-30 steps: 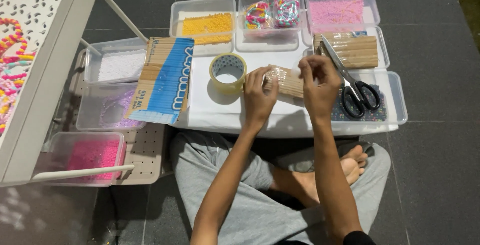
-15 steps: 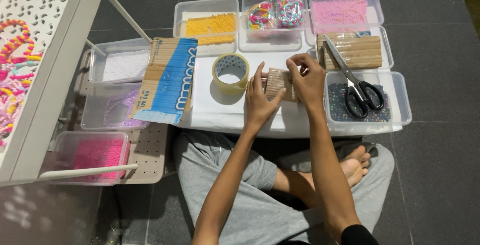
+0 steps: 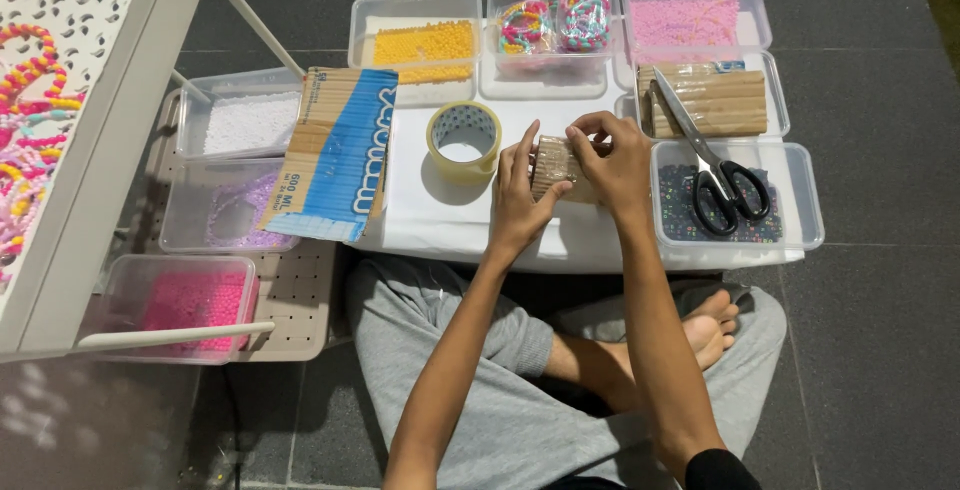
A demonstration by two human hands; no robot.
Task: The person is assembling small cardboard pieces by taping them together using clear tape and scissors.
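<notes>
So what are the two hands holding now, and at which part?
Both hold a small corrugated cardboard piece: the left hand grips its left edge, and the right hand covers its right end, fingers on the top edge.

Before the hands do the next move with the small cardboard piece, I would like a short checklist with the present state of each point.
1. Both hands on the cardboard piece: ok, left hand and right hand hold it from either side.
2. Piece over the white sheet: ok.
3. Tape roll within reach: ok, just left of the left hand, apart from it.
4. Scissors free: ok, lying across the trays at the right, untouched.
5. Scissors blades shut: ok, they appear closed.
6. How firm the grip is: cannot tell.
</notes>
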